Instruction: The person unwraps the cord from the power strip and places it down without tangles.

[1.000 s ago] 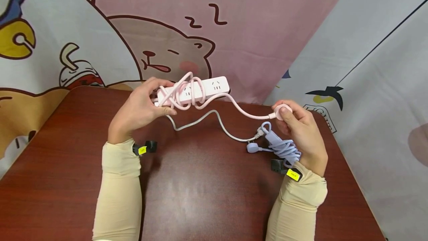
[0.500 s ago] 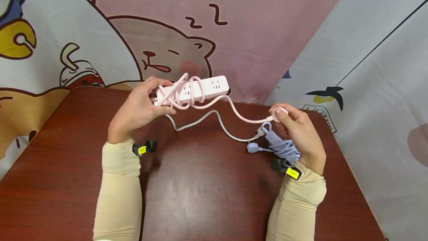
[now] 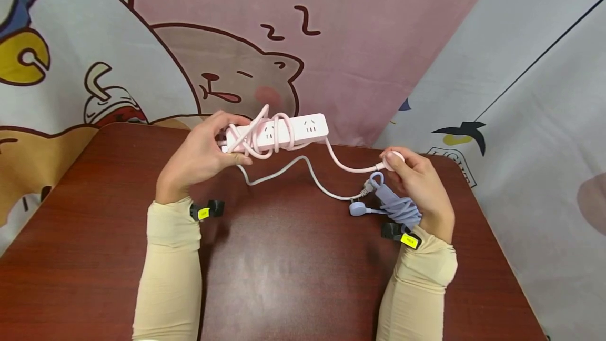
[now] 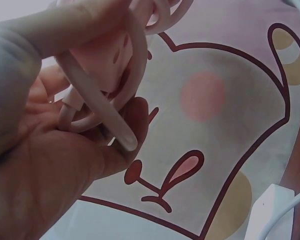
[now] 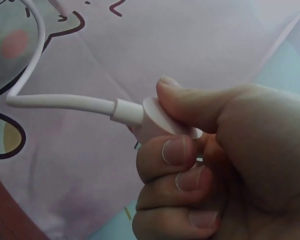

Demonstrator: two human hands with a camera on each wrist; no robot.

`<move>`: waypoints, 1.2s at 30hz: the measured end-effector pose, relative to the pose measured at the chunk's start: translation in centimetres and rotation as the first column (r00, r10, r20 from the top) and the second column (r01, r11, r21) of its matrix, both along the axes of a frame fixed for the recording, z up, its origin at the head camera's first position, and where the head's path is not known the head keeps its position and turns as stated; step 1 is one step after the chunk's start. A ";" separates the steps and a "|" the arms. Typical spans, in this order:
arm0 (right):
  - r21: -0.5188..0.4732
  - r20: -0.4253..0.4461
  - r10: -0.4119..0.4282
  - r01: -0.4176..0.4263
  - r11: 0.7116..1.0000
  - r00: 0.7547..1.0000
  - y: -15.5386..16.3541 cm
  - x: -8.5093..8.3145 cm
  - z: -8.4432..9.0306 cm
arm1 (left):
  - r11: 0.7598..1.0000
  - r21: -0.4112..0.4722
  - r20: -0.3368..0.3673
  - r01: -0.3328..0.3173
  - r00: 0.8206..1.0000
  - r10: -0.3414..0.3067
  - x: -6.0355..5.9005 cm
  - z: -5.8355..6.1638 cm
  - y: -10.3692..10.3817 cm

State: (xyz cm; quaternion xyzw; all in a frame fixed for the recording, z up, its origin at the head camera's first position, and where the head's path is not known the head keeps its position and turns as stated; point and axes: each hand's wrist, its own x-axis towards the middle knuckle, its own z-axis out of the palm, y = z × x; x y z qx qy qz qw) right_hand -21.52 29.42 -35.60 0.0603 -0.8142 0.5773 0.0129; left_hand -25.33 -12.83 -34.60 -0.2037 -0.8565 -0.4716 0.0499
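Note:
A pink power strip (image 3: 303, 128) with its pink cord (image 3: 265, 136) looped around it is held above the table's far edge. My left hand (image 3: 208, 149) grips its left end, fingers curled over strip and cord loops (image 4: 97, 107). My right hand (image 3: 416, 180) pinches the cord's round pink plug (image 3: 393, 160) between thumb and fingers (image 5: 177, 150), with the cord (image 5: 65, 102) running left from it. A short slack length of pink cord hangs between the two hands.
A brown table (image 3: 284, 267) lies below. On it are a thin white cable (image 3: 303, 172) and a bundled lilac cable (image 3: 397, 204) with a plug (image 3: 357, 208) under my right hand. A cartoon cloth backdrop (image 3: 284, 41) hangs behind.
The right hand has brought the plug left, nearer the strip, so the free cord between the hands is shorter. The strip has tilted slightly and the loops sit tighter.

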 end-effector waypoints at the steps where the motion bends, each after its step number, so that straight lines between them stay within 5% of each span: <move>1: 0.003 0.000 -0.005 0.005 1.000 1.000 0.1 -0.1 -0.1 | 1.000 -0.005 0.003 0.002 1.000 -0.002 0.0 0.0 0.1; 18: -0.104 0.043 -0.232 0.236 0.966 0.972 -0.1 -0.8 -0.4 | 0.996 -0.037 0.005 0.077 0.997 -0.077 -0.1 -0.2 0.9; 27: -0.346 0.041 -0.376 0.366 0.864 0.926 -0.7 -1.0 -0.1 | 0.993 -0.028 0.016 0.117 0.993 -0.117 -0.1 -0.2 1.2; 36: -0.525 -0.041 -0.447 0.361 0.771 0.893 -1.2 -0.7 0.6 | 0.991 -0.040 0.036 0.127 0.991 -0.125 -0.1 -0.3 1.4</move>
